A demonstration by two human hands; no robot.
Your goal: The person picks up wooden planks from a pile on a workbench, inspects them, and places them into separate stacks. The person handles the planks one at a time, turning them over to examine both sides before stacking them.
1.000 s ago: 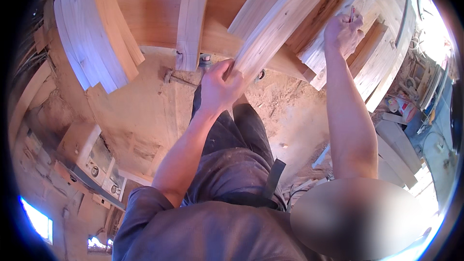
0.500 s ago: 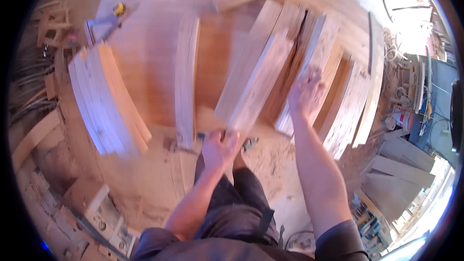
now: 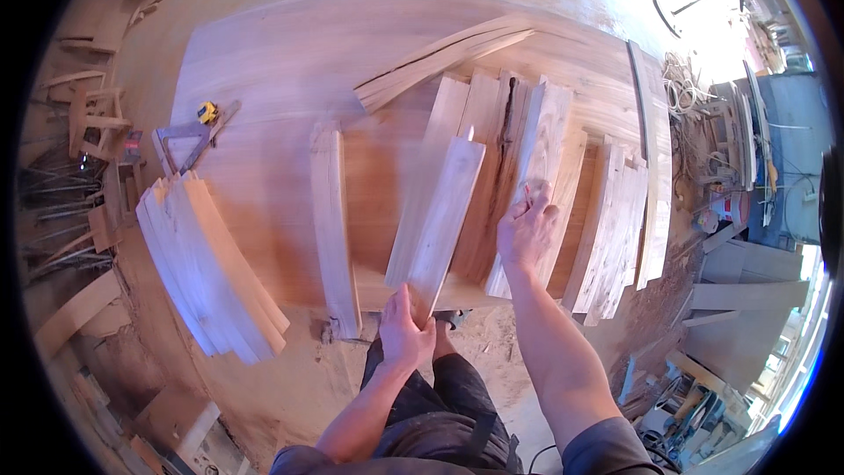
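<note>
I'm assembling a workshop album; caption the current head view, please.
Left hand gripping a pale board, right hand holding a slim red item over another board, yellow tape measure at left.

Wide wooden desk (image 3: pixel 272 62) — on it: stacked boards (image 3: pixel 204 268) at left, triangular tool (image 3: pixel 181 131) and yellow tape measure (image 3: pixel 207 113) beyond, 1 lone board (image 3: pixel 331 229) left of center, 1 cracked board (image 3: pixel 440 60) slanting farther back — planks (image 3: pixel 547 123) side by side at right.
</note>
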